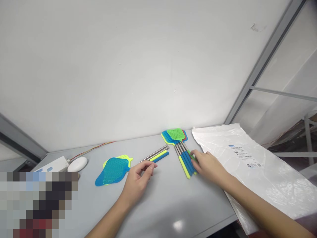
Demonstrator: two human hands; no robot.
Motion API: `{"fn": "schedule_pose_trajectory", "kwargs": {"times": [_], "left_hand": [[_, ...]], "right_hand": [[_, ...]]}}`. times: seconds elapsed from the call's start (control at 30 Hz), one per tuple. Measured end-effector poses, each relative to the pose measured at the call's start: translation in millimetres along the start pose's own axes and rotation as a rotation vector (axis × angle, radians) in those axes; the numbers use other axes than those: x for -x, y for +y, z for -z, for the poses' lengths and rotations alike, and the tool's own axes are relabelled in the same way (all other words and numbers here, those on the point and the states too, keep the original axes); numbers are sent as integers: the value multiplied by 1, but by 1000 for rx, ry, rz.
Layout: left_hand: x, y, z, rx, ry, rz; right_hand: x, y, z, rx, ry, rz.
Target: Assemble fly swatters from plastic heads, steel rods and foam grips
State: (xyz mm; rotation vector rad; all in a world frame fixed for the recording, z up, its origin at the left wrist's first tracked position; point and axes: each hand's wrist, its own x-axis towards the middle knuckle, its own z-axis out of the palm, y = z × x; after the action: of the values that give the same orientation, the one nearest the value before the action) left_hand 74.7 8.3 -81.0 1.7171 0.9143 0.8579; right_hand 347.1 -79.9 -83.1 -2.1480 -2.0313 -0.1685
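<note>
Several fly swatters [176, 134] lie fanned together near the wall, with green, blue, yellow and red mesh heads, metal rods and blue or yellow-green handles [184, 164]. My right hand [206, 165] is closed at the right side of this bunch, its fingers on a green handle that they partly hide. On the left, my left hand [138, 178] hovers with curled fingers, thumb and fingertips close together, nothing visible in them. Just beyond it are loose metal rods with a yellow and a blue handle [160, 156]. Beside its wrist lie a blue swatter head [114, 172] and a yellow one [125, 157].
A large white plastic package [247, 155] with a printed label covers the table's right side. At the left are a white power strip [53, 163], a round white device [77, 164] and thin wires [91, 148]. A white wall [148, 72] stands behind the grey table [158, 195].
</note>
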Motion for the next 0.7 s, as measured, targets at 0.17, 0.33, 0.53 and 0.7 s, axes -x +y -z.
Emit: {"fn": "schedule_pose_trajectory", "kwargs": {"times": [0.17,0.33,0.53,0.7], "left_hand": [[-1,0,2,-27,17,-8],[-3,5,7,-157,66,-78],[-11,7,31,-490,5,-266],[-14,0,50,-737,4,-282]], "right_hand": [[0,3,-2,-31,-4,17],[-1,3,4,17,23,26],[-10,-34,14,78,86,196],[-11,-89,0,56,71,389]]}}
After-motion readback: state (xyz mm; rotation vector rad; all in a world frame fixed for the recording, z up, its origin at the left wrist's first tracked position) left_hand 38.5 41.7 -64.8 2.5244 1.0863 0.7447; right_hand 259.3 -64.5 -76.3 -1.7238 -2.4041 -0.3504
